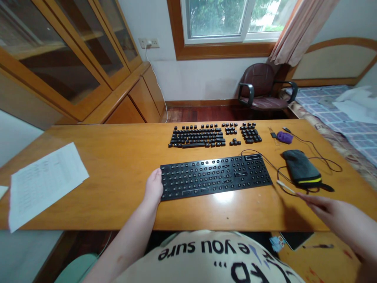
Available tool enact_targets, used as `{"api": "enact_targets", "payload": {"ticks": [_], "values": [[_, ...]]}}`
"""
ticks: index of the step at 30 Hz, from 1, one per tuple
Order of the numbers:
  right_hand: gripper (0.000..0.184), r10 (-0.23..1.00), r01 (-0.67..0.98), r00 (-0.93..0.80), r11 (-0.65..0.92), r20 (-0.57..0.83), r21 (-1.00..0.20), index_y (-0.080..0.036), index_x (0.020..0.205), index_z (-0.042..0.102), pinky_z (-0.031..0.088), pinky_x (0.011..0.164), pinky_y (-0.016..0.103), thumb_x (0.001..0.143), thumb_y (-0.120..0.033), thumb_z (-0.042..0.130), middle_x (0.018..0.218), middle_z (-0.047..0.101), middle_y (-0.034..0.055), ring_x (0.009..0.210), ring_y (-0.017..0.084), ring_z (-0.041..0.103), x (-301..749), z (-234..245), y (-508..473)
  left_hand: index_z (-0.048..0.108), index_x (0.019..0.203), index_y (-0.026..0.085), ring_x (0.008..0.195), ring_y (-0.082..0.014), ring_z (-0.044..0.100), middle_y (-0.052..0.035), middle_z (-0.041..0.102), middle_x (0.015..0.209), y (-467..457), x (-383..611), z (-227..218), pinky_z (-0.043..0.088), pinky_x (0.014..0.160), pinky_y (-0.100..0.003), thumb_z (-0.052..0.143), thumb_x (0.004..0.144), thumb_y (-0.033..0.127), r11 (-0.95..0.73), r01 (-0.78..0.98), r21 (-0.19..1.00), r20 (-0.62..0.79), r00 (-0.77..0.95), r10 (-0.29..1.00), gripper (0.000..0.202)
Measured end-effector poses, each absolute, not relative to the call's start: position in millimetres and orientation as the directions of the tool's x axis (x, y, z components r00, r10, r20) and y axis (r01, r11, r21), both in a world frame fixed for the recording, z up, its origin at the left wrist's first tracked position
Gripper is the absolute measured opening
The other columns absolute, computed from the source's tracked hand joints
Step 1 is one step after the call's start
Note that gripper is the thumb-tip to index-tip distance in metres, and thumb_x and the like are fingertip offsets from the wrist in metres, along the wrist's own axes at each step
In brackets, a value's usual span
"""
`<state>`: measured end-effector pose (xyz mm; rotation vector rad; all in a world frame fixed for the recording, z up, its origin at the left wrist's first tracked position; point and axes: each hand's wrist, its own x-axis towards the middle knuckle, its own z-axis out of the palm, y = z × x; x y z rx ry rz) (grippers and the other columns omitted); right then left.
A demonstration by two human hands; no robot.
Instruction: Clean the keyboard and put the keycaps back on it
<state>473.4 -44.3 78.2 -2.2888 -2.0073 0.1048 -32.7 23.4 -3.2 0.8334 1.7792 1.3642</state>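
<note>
- Polished wood makes up the counter (123, 157), set before a window (218, 19), with a glass-fronted cabinet (76, 51) to the left and, beyond the counter's far right, an office chair (259, 86) and a bed (344, 102).
- Keyboard (216, 177), stripped of most or all of its caps, lies along the middle of the counter; whether its near edge is slightly raised, I cannot tell.
- Left hand (154, 184) grasps the board's left end, thumb side uppermost; the fingers tucked beyond the edge are hidden.
- Right hand (332, 214) has its fingers pinched on a thin white stick (285, 187), probably a cotton swab, its tip just beside the keyboard's right end and apart from it.
- Judging by this, the step in hand is cleaning between the exposed switches, with refitting the caps not yet begun.
- The next move would call for a steady left grip and the stick's tip brought leftward, down among the switches.
- Keycaps (197, 136) sit behind the board, laid out in keyboard order; bumping them would spoil that order.
- Cable (266, 160) loops near the stick and past a dark pouch (303, 169), and could snag the right hand.
- Purple object (284, 137) and papers (47, 184) lie well clear.
</note>
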Motion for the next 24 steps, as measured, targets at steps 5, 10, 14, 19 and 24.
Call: {"api": "enact_targets", "payload": {"ticks": [5, 10, 14, 19, 24], "values": [[0.040, 0.997, 0.997, 0.053, -0.049, 0.061, -0.068, -0.031, 0.123, 0.057, 0.045, 0.052, 0.027, 0.087, -0.031, 0.038, 0.105, 0.069, 0.0043, 0.073, 0.021, 0.066, 432, 88, -24, 0.064, 0.092, 0.016, 0.099, -0.0241, 0.058, -0.0075, 0.067, 0.099, 22, -34, -6, 0.040, 0.095, -0.036, 0.053, 0.079, 0.046, 0.218, 0.077, 0.973, -0.149, -0.514, 0.845, 0.035], [0.036, 0.961, 0.986, -0.144, 0.159, 0.234, -0.045, -0.023, 0.113, 0.065, 0.043, 0.068, 0.029, 0.089, -0.021, 0.037, 0.098, 0.070, 0.0056, 0.080, 0.019, 0.063, 414, 64, 0, 0.065, 0.093, 0.016, 0.101, -0.0238, 0.058, -0.0078, 0.067, 0.101, 21, -32, -3, 0.039, 0.095, -0.034, 0.053, 0.079, 0.045, 0.205, 0.089, 0.975, -0.130, -0.520, 0.844, 0.034], [0.035, 0.945, 0.985, -0.173, 0.169, 0.277, 0.039, -0.026, 0.108, 0.067, 0.038, 0.068, 0.031, 0.087, -0.018, 0.041, 0.095, 0.071, 0.0042, 0.079, 0.020, 0.061, 427, 62, 20, 0.064, 0.095, 0.016, 0.101, -0.0246, 0.058, -0.0088, 0.067, 0.102, 22, -31, 0, 0.040, 0.094, -0.035, 0.049, 0.081, 0.044, 0.218, 0.127, 0.968, -0.123, -0.518, 0.846, 0.034], [0.034, 0.955, 0.952, -0.260, 0.278, 0.144, -0.129, -0.023, 0.103, 0.070, 0.043, 0.074, 0.030, 0.084, -0.017, 0.042, 0.096, 0.071, 0.0054, 0.084, 0.018, 0.063, 438, 71, 46, 0.064, 0.094, 0.015, 0.099, -0.0248, 0.059, -0.0093, 0.067, 0.100, 22, -30, 2, 0.041, 0.093, -0.037, 0.049, 0.080, 0.046, 0.213, 0.173, 0.962, -0.099, -0.508, 0.856, 0.038], [0.031, 0.974, 0.950, -0.225, 0.213, -0.029, -0.228, -0.024, 0.100, 0.072, 0.048, 0.076, 0.032, 0.083, -0.028, 0.047, 0.096, 0.071, 0.0053, 0.089, 0.023, 0.065, 458, 71, 74, 0.064, 0.095, 0.014, 0.097, -0.0250, 0.059, -0.0096, 0.068, 0.099, 22, -30, 0, 0.042, 0.091, -0.038, 0.047, 0.079, 0.050, 0.200, 0.196, 0.960, -0.081, -0.490, 0.868, 0.043]]}}
